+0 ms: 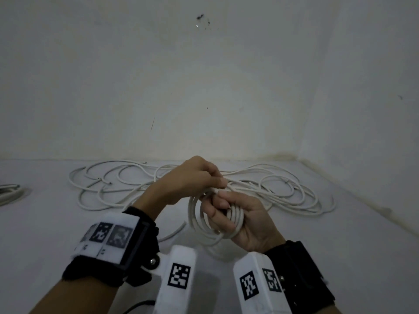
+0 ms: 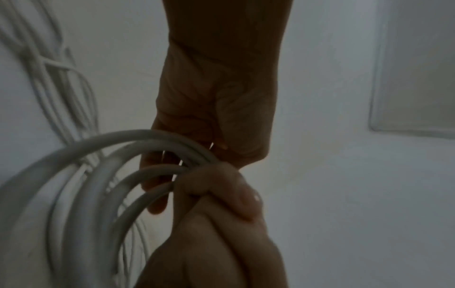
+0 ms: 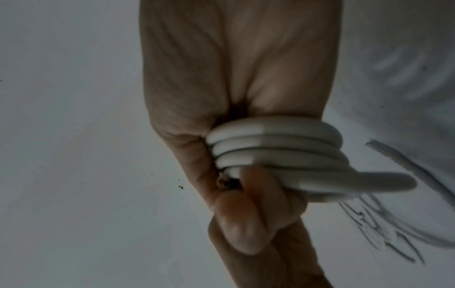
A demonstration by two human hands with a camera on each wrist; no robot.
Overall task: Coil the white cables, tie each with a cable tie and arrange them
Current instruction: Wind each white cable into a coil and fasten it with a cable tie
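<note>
The right hand [image 1: 247, 219] grips the coil of round white plastic cable [image 1: 213, 220] above the white table [image 1: 45, 223]; the left hand [image 1: 195, 175] pinches the feeding strand. Lay each turn flat beside the last, equal in size, under light tension. Loose white cable [image 1: 283, 191] lies behind.

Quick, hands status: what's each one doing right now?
Left hand: pinches the cable strand at the coil's top.
Right hand: grips the coil's stacked loops.

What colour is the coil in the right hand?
White; the coil shows best in the right wrist view.
</note>
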